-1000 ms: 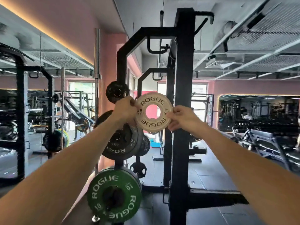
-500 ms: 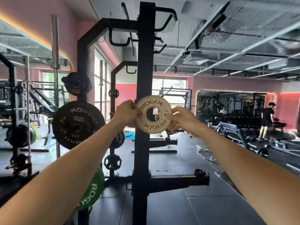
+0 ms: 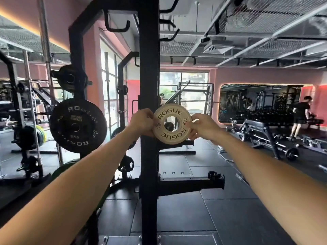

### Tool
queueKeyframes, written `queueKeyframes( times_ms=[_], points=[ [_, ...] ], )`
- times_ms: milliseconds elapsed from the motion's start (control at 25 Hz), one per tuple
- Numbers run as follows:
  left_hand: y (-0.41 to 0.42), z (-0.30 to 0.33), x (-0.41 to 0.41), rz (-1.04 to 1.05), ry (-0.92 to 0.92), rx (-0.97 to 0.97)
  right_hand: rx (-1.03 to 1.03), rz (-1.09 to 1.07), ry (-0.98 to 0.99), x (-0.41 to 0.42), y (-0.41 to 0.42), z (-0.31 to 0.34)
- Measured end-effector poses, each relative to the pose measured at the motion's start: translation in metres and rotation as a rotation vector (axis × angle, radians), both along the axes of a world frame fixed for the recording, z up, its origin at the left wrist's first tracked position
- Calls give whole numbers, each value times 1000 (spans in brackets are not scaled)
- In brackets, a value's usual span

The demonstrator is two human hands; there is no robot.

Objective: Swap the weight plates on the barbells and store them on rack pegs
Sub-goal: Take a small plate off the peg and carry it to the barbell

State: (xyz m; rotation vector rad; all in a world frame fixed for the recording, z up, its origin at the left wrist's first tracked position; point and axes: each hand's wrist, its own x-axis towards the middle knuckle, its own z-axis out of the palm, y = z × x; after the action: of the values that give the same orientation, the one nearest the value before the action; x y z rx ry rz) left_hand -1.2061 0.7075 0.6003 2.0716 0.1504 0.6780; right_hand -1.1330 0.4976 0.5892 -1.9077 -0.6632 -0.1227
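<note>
Both hands, left hand (image 3: pixel 141 121) and right hand (image 3: pixel 201 127), grip a white plate (image 3: pixel 172 126) by its rim, lining its hole up with a rack peg (image 3: pixel 168 126).

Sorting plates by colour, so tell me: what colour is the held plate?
White plate with black lettering, seen in the head view.

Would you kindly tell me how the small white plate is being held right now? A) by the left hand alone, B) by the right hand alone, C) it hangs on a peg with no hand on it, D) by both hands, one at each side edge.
D: the left hand grips the left edge of the white plate and the right hand pinches its right edge, beside the black rack upright.
</note>
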Motion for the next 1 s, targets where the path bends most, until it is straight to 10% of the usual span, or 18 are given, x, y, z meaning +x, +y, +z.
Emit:
queueKeyframes(
  times_ms=[560, 1000],
  points=[
    [47, -38, 132, 25, 33, -33, -49, -27, 12, 128, 50, -31],
    [73, -49, 213, 110, -32, 304, -58, -84, -66, 205, 77, -48]
  ],
)
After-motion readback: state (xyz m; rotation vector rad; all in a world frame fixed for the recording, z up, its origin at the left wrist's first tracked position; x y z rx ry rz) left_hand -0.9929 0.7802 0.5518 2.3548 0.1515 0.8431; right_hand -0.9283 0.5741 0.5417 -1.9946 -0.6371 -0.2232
